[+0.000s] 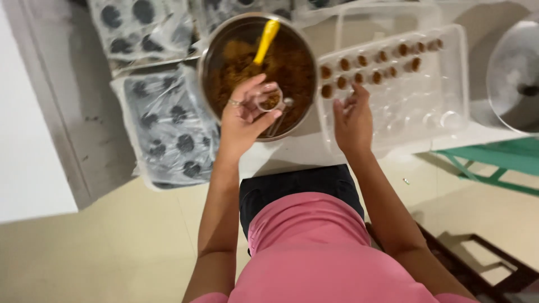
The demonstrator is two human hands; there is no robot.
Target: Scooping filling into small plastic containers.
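My left hand [245, 115] holds a small clear cup [269, 100] partly filled with brown powder, just over the near rim of a round metal bowl [209, 50]. The bowl holds brown crumbly mix and a yellow-handled spoon [266, 39]. A metal utensil [281, 115] leans inside the bowl by my fingers. My right hand [353, 118] rests with fingers spread on the near left edge of a clear plastic tray [455, 73]. Several small filled cups [370, 67] stand in rows at the tray's far left.
Plastic-wrapped trays of dark round pieces [168, 123] lie left of the bowl, with more [135, 28] behind them. A round metal lid [514, 73] sits at far right. A green frame [494, 163] stands below the counter, and a dark wooden frame [483, 264] on the floor.
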